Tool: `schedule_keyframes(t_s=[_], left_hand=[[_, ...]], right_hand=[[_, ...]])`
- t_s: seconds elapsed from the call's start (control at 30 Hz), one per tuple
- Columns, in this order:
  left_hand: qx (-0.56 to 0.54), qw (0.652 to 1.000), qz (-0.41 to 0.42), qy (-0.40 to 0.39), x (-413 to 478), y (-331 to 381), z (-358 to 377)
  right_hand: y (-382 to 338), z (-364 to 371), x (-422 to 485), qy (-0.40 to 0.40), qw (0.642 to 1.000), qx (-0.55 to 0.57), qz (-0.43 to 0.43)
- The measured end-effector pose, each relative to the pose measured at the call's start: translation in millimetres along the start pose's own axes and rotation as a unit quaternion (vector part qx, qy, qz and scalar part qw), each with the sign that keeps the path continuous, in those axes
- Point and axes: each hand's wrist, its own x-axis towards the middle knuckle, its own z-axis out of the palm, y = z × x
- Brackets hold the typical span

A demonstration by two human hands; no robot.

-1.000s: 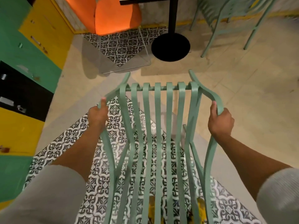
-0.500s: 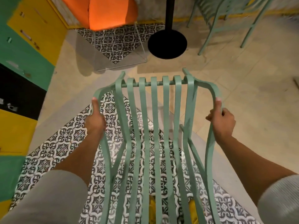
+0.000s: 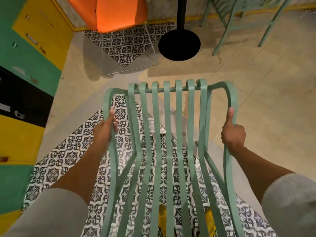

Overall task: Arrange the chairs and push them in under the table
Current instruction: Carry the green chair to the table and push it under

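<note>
Both hands are wrapped around the side rails of a green slatted chair (image 3: pixel 169 151). The left hand (image 3: pixel 106 129) is curled round the left rail with the thumb lying along it, and the right hand (image 3: pixel 233 134) is clenched on the right rail with the thumb pointing up along the bend. A matched grip at both sides probably keeps the chair level and lets the person steer it straight.

The chair sits just short of the black table base (image 3: pixel 179 45), apart from it, with bare floor (image 3: pixel 256 86) between. Its slats run lengthwise from the person toward that base, so the long axis aims almost directly at the table's post (image 3: pixel 181 12), and the curled slat ends point that way. The tabletop itself is out of view.

Left of the base stands an orange chair (image 3: pixel 119 12); right of it is another green chair (image 3: pixel 239 17). The held chair looks not yet pushed in.
</note>
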Motion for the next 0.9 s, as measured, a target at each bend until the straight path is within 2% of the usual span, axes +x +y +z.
schedule_keyframes(t_s=[0.2,0.33,0.43,0.57,0.77,0.9], left_hand=[[0.087,0.988,-0.098,-0.076,-41.6,-110.2,0.4],[0.117,0.981,-0.154,-0.015,-47.8,-128.4,6.8],[0.098,0.985,-0.144,0.003,-46.0,-125.5,14.9],[0.084,0.987,-0.133,0.013,-41.9,-110.0,23.6],[0.034,0.996,-0.069,-0.047,-58.5,-100.3,6.5],[0.070,0.989,-0.091,-0.090,-71.1,-107.8,-13.8]], right_hand=[[-22.0,3.5,3.7,-0.013,1.000,-0.010,-0.019],[-1.4,-5.8,-9.4,-0.044,0.999,0.002,-0.032],[49.6,-12.6,-25.5,-0.091,0.995,-0.047,-0.005],[101.9,-25.8,-36.5,-0.070,0.977,-0.196,-0.041],[81.3,-22.2,-3.5,-0.104,0.948,-0.294,-0.056],[78.2,-10.3,0.1,-0.087,0.946,-0.308,-0.044]])
